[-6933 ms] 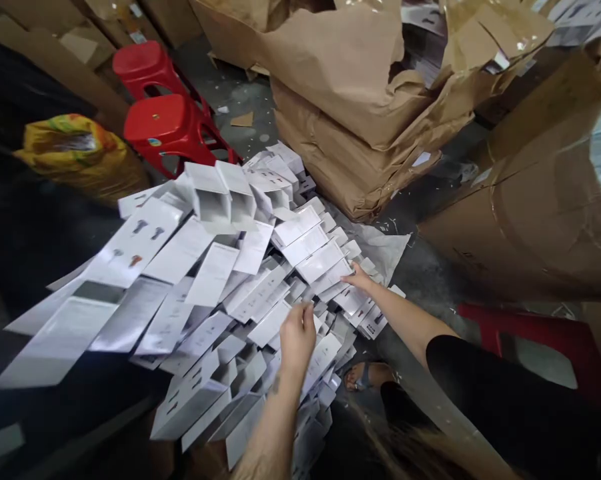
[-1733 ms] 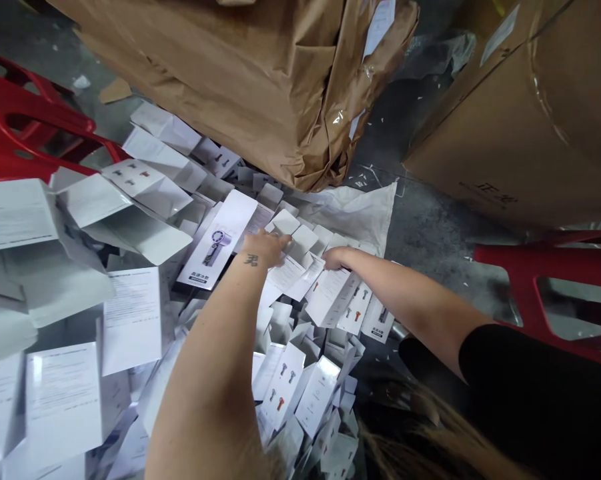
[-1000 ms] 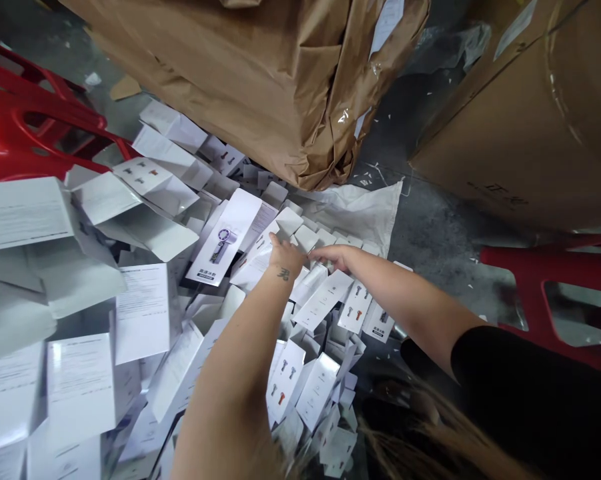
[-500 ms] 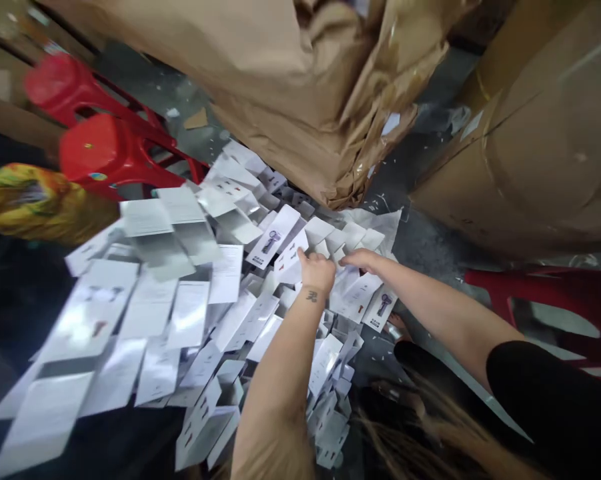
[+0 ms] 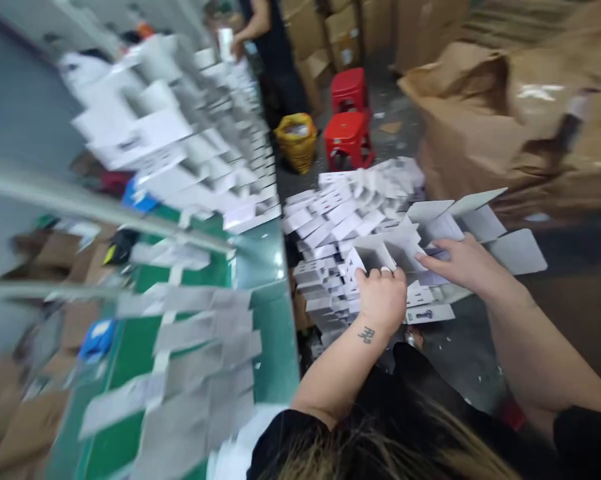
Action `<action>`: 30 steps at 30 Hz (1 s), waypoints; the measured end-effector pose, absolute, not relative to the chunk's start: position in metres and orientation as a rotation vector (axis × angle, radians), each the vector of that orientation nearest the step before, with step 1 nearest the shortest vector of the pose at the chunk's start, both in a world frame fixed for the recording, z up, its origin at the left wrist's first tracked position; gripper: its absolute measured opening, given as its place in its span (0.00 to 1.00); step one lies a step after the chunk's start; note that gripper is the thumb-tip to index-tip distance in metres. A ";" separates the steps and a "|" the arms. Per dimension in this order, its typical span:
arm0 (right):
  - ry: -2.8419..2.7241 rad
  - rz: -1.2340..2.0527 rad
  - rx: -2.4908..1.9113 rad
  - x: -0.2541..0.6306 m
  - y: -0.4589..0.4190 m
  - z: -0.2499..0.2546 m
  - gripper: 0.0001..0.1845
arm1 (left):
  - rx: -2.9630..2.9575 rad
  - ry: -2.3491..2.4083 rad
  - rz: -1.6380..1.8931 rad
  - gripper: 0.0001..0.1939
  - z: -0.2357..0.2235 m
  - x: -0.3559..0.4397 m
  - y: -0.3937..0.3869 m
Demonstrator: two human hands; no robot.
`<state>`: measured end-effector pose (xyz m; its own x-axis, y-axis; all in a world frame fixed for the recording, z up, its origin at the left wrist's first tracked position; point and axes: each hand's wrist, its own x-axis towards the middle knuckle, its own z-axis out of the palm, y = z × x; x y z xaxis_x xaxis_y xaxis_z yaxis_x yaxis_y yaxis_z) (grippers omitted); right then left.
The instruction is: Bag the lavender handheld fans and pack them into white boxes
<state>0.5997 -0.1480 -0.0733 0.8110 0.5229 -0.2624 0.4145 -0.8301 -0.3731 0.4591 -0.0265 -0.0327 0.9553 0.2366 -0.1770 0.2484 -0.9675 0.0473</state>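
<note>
A row of several open white paper boxes [image 5: 397, 243] is held between my hands, above the floor pile. My left hand [image 5: 383, 297] grips the row's left side, fingers curled over the near edges. My right hand [image 5: 455, 263] closes on the row's right part, its thumb toward the middle. Flaps stand up and splay outward at the right end. Beneath and behind lies a pile of similar white boxes [image 5: 340, 217], some printed with small product pictures. One box showing a handheld fan picture [image 5: 427, 314] lies just below my hands.
To the left runs a green-topped bench [image 5: 275, 360] with blurred flat white cartons [image 5: 200, 393] on it. Stacked open boxes [image 5: 155, 127] stand farther back, near a co-worker's arm [image 5: 255, 27]. Red stools [image 5: 347, 133], a yellow sack [image 5: 297, 143] and a brown paper-wrapped bale [image 5: 460, 133] lie beyond.
Both hands have lifted a row of open boxes off the pile; earlier they were gathering boxes there. My view has swung left, bringing the green bench and a co-worker into sight.
</note>
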 end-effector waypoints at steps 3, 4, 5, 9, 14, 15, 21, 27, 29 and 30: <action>-1.102 0.571 -2.590 0.554 -0.098 -0.010 0.36 | 3.037 0.677 -0.224 0.15 0.026 0.383 -0.006; -1.226 0.595 -2.537 0.536 -0.081 0.008 0.36 | 3.028 0.805 -0.204 0.16 0.041 0.356 -0.001; -1.347 0.620 -2.473 0.516 -0.064 0.022 0.36 | 3.011 0.940 -0.181 0.16 0.051 0.329 0.001; -1.750 0.749 -2.199 0.435 0.004 0.047 0.33 | 2.849 1.426 -0.130 0.19 0.058 0.233 -0.001; -2.147 0.751 -2.083 0.347 0.083 0.031 0.31 | 2.574 1.731 -0.204 0.21 0.023 0.164 0.009; -2.206 0.727 -2.080 0.334 0.095 0.028 0.32 | 2.544 1.736 -0.207 0.22 0.017 0.155 0.015; -2.325 0.585 -2.063 0.286 0.140 0.021 0.32 | 2.539 1.765 -0.061 0.24 -0.002 0.116 0.041; -2.324 0.688 -2.099 0.280 0.151 0.003 0.43 | 2.458 1.847 -0.076 0.32 -0.027 0.109 0.025; -2.359 0.780 -2.046 0.287 0.156 -0.001 0.50 | 2.436 1.852 -0.107 0.33 -0.030 0.111 0.021; -2.389 0.843 -2.008 0.292 0.159 -0.002 0.53 | 2.421 1.857 -0.135 0.33 -0.030 0.112 0.020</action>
<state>0.2918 0.1594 -0.0019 -0.2257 0.8923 -0.3909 0.9399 0.0941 -0.3281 0.1118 0.0197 -0.0299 0.2582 0.9582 -0.1230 0.9660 -0.2582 0.0159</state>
